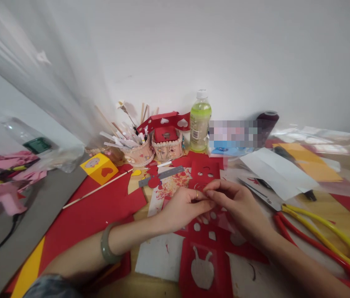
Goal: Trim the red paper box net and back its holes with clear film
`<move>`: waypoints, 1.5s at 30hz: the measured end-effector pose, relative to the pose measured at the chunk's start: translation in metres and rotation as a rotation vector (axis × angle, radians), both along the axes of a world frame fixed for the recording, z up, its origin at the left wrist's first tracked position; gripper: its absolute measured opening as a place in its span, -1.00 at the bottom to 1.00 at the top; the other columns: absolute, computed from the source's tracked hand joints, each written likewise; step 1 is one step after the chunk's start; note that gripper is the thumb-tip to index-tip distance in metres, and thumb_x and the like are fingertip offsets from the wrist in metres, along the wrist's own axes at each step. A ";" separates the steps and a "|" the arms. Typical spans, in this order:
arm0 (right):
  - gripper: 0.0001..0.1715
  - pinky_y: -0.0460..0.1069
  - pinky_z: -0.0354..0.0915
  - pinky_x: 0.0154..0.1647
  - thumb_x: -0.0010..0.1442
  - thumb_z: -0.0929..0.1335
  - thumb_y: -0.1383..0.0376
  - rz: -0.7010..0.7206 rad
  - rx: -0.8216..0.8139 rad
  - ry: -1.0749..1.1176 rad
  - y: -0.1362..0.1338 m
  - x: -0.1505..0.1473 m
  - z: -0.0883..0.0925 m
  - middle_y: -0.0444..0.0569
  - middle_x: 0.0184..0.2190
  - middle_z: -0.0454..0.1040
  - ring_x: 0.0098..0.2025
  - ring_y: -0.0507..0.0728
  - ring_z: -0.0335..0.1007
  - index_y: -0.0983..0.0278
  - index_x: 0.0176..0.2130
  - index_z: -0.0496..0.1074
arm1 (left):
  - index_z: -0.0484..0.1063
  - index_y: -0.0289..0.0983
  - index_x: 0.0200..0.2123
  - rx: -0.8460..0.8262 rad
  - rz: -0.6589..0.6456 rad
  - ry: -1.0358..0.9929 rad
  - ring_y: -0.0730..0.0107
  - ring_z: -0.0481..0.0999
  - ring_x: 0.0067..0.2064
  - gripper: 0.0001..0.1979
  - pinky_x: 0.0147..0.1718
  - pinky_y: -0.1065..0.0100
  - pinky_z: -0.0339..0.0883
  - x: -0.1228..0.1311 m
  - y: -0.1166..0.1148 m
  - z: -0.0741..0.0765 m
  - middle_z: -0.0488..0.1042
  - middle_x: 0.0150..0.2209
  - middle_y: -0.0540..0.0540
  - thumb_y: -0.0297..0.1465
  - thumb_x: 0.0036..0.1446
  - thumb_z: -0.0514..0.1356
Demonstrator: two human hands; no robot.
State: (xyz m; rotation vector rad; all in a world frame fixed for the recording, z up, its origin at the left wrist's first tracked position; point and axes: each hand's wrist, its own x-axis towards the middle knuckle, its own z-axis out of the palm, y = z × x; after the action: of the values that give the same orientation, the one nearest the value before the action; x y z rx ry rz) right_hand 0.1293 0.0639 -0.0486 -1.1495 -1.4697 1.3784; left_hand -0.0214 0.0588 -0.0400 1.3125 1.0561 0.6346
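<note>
My left hand [184,210] and my right hand [233,203] meet over the middle of the table, fingertips pinched together. Whatever sits between them is too small or hidden to make out. Under and around them lies red cut-out paper [189,265], with round holes and an apple-like opening near the front edge. Part of that paper is covered by my hands. Beneath it are grey-white sheets [159,256]. Large scissors [282,207] with one red and one yellow handle lie just right of my right hand, blades partly apart.
A green drink bottle [201,124] stands by the wall beside two decorated pots, one [137,154] full of pens and sticks. A grey ruler [162,176], a yellow paper box [98,169] and a wooden stick [97,188] lie left. A pink glue gun [3,196] is far left.
</note>
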 end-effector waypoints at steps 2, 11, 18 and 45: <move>-0.78 -0.10 0.17 -0.47 0.07 0.35 0.14 -0.002 -0.013 0.001 -0.001 -0.001 0.000 -0.19 -0.55 0.38 -0.51 0.00 0.25 0.25 -0.46 0.41 | 0.40 -0.32 -0.57 0.004 -0.002 -0.009 0.53 0.36 -0.57 -0.76 -0.53 0.47 0.22 0.000 0.000 -0.001 0.37 -0.63 0.06 -0.36 0.09 0.16; -0.80 -0.07 0.24 -0.44 0.05 0.38 0.15 0.009 -0.034 0.006 0.000 0.001 -0.007 -0.16 -0.50 0.44 -0.49 0.03 0.32 0.24 -0.43 0.43 | 0.38 -0.33 -0.61 -0.042 0.012 -0.035 0.54 0.36 -0.58 -0.75 -0.53 0.48 0.25 0.001 0.000 -0.005 0.39 -0.63 0.05 -0.36 0.07 0.18; -0.78 -0.07 0.24 -0.49 0.06 0.36 0.13 0.006 -0.058 -0.013 -0.001 0.001 -0.004 -0.14 -0.53 0.43 -0.51 0.04 0.32 0.24 -0.43 0.43 | 0.41 -0.33 -0.59 -0.078 0.006 -0.082 0.56 0.35 -0.59 -0.75 -0.54 0.49 0.26 0.001 0.001 -0.003 0.40 -0.63 0.05 -0.34 0.06 0.19; -0.81 -0.08 0.22 -0.50 0.02 0.38 0.16 0.014 -0.064 0.027 -0.002 -0.001 0.000 -0.16 -0.57 0.42 -0.54 0.02 0.30 0.23 -0.47 0.44 | 0.40 -0.32 -0.60 -0.058 -0.009 -0.088 0.57 0.34 -0.58 -0.76 -0.55 0.50 0.24 -0.001 0.001 -0.008 0.37 -0.63 0.06 -0.36 0.07 0.16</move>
State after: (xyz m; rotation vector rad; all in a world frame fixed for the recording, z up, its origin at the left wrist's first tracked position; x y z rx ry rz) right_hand 0.1279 0.0616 -0.0490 -1.1578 -1.4264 1.4548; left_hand -0.0226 0.0600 -0.0482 1.2283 0.9895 0.6447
